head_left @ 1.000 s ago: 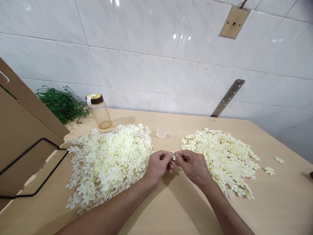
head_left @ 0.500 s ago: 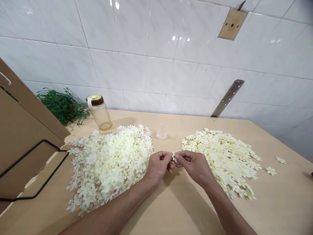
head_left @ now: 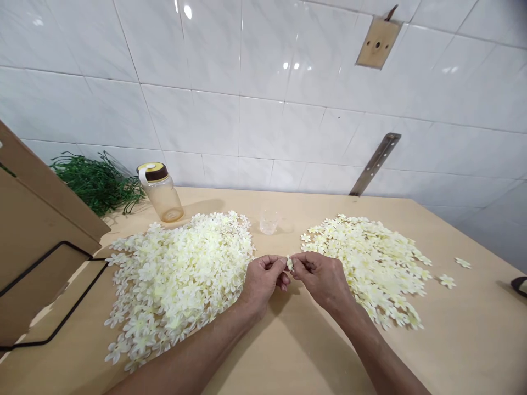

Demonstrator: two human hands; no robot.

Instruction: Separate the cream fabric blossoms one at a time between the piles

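Note:
Between my fingertips, low over the front middle of the table, is a small pale yellow artificial flower [head_left: 290, 264]. My left hand [head_left: 265, 280] pinches it from the left with thumb and forefinger. From the right, my right hand [head_left: 321, 274] pinches the same flower; the fingers partly cover it. A big heap of white-and-yellow flowers [head_left: 181, 269] lies beside my left hand. To the right of my right hand spreads a flatter pile of yellowish flowers [head_left: 374, 258]. A small clear cup [head_left: 268, 222] stands behind my hands, between the two piles.
At the back left are a bottle with a yellow-and-brown lid [head_left: 160, 192] and green artificial stems [head_left: 99, 184]. A cardboard box [head_left: 41, 230] and black wire frame [head_left: 61, 323] occupy the left edge. Single flowers [head_left: 447, 281] lie far right, near a dark object [head_left: 519, 285]. A tiled wall [head_left: 214, 131] rises behind.
The view has shifted slightly to the right, so things appear further left and more of the dark object at the right edge shows. Both hands still pinch the flower.

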